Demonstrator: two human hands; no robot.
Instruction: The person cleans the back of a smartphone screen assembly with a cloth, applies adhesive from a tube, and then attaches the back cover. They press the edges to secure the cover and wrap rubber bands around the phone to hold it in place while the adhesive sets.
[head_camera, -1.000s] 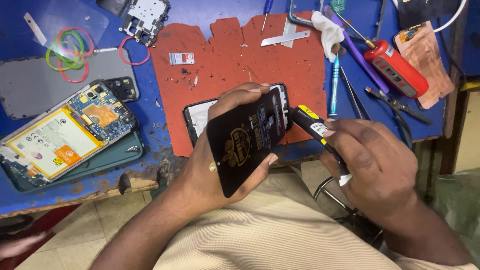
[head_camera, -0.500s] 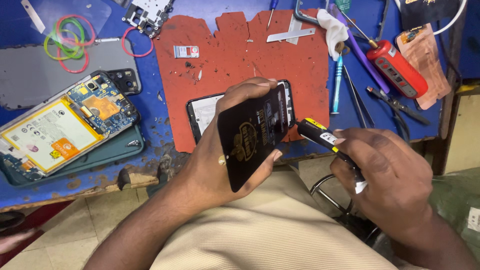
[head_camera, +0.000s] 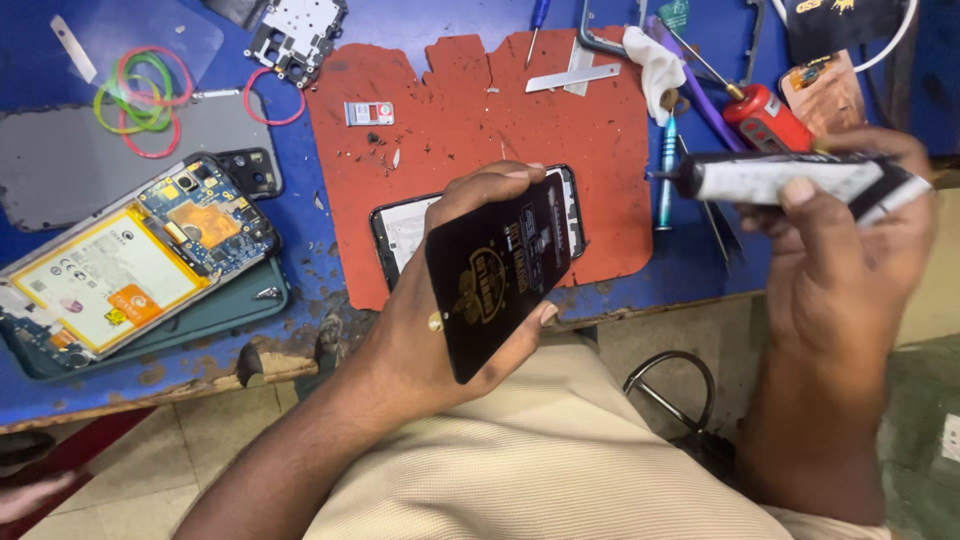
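left hand (head_camera: 440, 320): lower centre of the frame, grip closed round a flat black glossy rectangular phone panel with gold print (head_camera: 497, 275), thumb on one long edge, fingertips on the other, panel tilted and lifted clear of the worktop.
right hand (head_camera: 850, 260): right edge of the frame, grip closed on a white squeeze tube with a black nozzle (head_camera: 790, 178), nozzle pointing left toward the panel but apart from it.
beneath the panel: a black-framed phone with a pale inside (head_camera: 410, 225) lies on a torn red rubber mat (head_camera: 470, 110), centre of the frame.
worktop: scuffed blue worktop (head_camera: 300, 260), chipped along its near edge.
left of frame: an opened phone showing a white battery and blue circuit board (head_camera: 130, 265); coloured rubber bands (head_camera: 140, 100) at upper left.
upper right: a red-handled tool (head_camera: 765, 115) and a blue-handled screwdriver (head_camera: 667, 170).
handling, as a judgement: the panel looks thin, light, stiff and brittle, its gloss probably slippery; best taken by the long edges, as here, not by the face. the tube looks soft and will give under pressure.
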